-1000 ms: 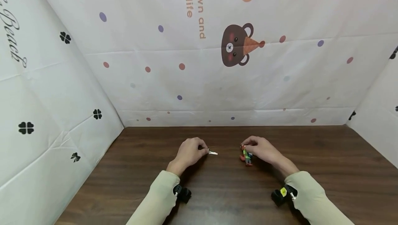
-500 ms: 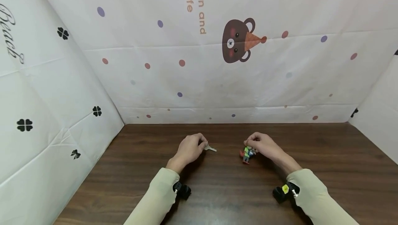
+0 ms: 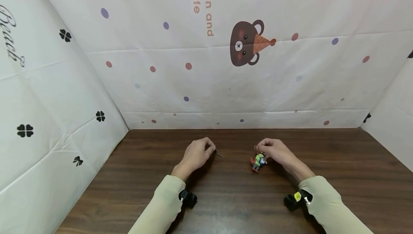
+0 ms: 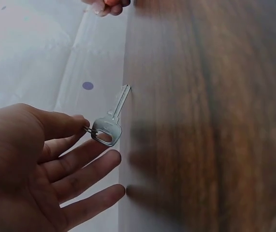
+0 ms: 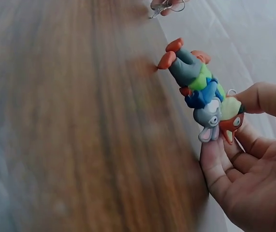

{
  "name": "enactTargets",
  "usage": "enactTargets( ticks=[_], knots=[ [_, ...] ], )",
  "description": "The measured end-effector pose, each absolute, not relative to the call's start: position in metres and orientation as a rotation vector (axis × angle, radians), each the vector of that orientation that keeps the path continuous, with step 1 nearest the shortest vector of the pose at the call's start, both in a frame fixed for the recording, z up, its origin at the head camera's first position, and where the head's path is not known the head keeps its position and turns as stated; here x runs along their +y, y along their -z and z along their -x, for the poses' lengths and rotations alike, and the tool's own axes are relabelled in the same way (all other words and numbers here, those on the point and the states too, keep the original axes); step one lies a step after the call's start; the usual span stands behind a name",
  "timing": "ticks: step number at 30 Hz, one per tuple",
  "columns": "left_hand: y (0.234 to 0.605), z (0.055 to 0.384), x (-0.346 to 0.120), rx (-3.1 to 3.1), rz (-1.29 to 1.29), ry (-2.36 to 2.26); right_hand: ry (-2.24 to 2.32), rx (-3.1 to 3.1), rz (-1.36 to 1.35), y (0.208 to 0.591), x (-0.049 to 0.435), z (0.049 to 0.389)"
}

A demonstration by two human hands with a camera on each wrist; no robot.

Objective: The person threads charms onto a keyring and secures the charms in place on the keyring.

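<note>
A silver key (image 4: 108,126) hangs from a small ring (image 4: 90,130) that my left hand (image 3: 197,155) pinches between thumb and index finger. In the left wrist view the other fingers spread loosely below it. My right hand (image 3: 275,152) holds a figurine keychain (image 3: 258,161) by its top, thumb against fingers. In the right wrist view the figurine (image 5: 196,77) is a fox in a green top and grey trousers, with a small grey rabbit in blue against it. A thin metal ring (image 5: 232,92) shows behind the fox's head. The two hands are apart, level with each other.
The dark wooden table (image 3: 226,198) lies under both hands. A white printed cloth wall (image 3: 206,90) rises behind its far edge, and cloth walls (image 3: 55,101) flank both sides. Each wrist carries a small black camera (image 3: 189,199).
The key has turned from lying flat and bright to a thin edge. The figurine swung from upright to tilted, and its ring now shows above the right fingers. Both hands stay nearly in place.
</note>
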State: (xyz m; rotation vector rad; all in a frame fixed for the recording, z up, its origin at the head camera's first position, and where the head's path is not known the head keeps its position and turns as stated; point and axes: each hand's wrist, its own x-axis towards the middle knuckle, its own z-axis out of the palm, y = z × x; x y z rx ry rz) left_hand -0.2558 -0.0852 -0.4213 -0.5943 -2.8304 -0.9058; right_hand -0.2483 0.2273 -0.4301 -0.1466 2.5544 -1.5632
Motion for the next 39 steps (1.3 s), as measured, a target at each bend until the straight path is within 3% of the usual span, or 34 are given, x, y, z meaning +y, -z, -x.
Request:
enactTargets(
  ticks=[39],
  knots=[
    [0.4, 0.25, -0.079, -2.554, 0.749, 1.073, 1.529, 2.713, 0.508, 0.386, 0.207, 0.226]
  ],
)
